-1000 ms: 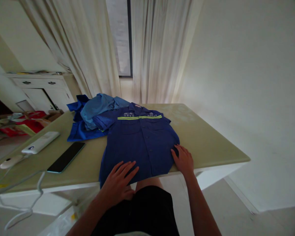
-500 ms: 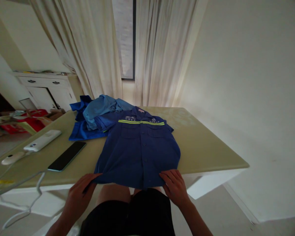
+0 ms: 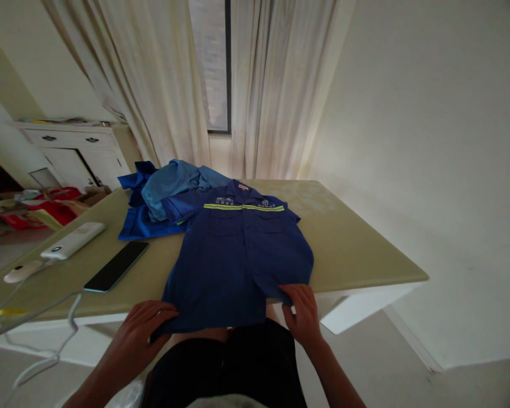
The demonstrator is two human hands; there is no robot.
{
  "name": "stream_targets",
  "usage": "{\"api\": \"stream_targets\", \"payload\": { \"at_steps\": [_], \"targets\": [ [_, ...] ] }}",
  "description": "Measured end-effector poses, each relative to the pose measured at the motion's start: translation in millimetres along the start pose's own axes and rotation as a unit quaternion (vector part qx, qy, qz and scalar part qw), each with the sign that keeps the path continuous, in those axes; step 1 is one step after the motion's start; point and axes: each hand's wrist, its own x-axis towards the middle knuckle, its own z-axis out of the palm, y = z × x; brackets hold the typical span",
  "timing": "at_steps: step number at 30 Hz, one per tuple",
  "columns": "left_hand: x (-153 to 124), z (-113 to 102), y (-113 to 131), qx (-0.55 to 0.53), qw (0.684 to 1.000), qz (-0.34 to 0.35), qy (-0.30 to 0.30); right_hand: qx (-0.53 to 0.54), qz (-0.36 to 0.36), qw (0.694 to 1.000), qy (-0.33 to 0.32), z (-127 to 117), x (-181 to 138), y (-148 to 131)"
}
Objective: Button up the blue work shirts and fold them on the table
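Pinching the bottom edge of a blue short-sleeved work shirt (image 3: pixel 221 260) on the table (image 3: pixel 357 243) are the left hand (image 3: pixel 138 328) and right hand (image 3: pixel 302 315).

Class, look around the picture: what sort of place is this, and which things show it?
Probably a room in a home: pale curtains hang by the window, a white cabinet stands beyond the table, and a navy shirt lies spread there.

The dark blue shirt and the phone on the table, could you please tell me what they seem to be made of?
Dark blue shirt: woven cloth, matte, perhaps a cotton blend; it drapes softly with little sheen.
Phone: probably a smooth glass front, being flat and evenly black; the casing material I cannot tell.
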Motion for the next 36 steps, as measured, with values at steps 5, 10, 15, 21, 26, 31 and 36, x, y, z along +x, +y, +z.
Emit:
{"api": "stream_targets", "payload": {
  "at_steps": [5, 10, 15, 21, 26, 31, 36],
  "targets": [
    [24.8, -4.0, 21.3, -0.014, 1.0, -0.013, -0.013, 0.01, 0.033, 0.999, 0.01, 14.1, -1.6, -19.5],
    [69.9, 9.0, 71.3, -0.061, 0.997, 0.012, -0.041, 0.018, 0.039, 0.999, -0.005, 22.3, 2.7, -26.8],
    [117.5, 52.6, 117.3, -0.078, 0.99, 0.076, -0.095, 0.009, 0.008, 1.0, -0.021, 20.4, 7.4, -28.1],
    [137.7, 81.1, 120.0, -0.184, 0.983, 0.0, 0.001, -0.062, 0.074, 0.994, 0.045, 17.0, 2.3, -5.8],
    [136.7, 74.6, 109.8, -0.257, 0.961, -0.082, 0.066, -0.097, 0.155, 0.977, 0.107, 4.3, 14.2, 16.5],
    [131.3, 71.9, 100.1, -0.252, 0.965, -0.022, -0.064, -0.077, 0.183, 0.969, 0.145, -18.4, 13.2, 43.3],
    [146.6, 72.0, 80.6, -0.151, 0.982, -0.021, -0.115, -0.05, 0.151, 0.978, 0.133, -37.3, -7.7, 56.0]
  ]
}}
